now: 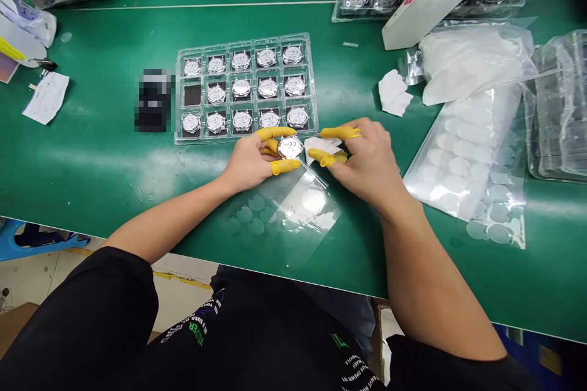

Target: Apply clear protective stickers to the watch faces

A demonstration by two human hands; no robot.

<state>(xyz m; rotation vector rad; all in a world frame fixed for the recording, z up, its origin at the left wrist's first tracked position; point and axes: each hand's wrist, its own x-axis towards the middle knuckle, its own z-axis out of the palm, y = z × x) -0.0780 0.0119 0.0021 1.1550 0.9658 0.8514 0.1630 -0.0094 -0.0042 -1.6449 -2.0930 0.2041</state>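
Note:
Between the yellow-cotted fingertips of my left hand [254, 159] is a round silver watch case [290, 147], its engraved back facing up. My right hand [364, 156], also in yellow finger cots, pinches a folded white wipe [321, 148] just right of the watch case. Whether the wipe touches the case is hard to tell. Just beyond my left hand lies a clear compartment tray [313, 91] with rows of similar watch cases, one compartment in its left column showing only dark lining. Under my hands is a clear film sheet [298, 220] with round stickers.
A white plastic bottle [424, 9] leans at the upper right, near stacked trays [342, 3]. A crumpled wipe [394, 93], a sticker sheet [458, 159] and empty-looking trays [562, 110] lie to the right. Left are a pixelated dark object [153, 101] and a paper slip [46, 96].

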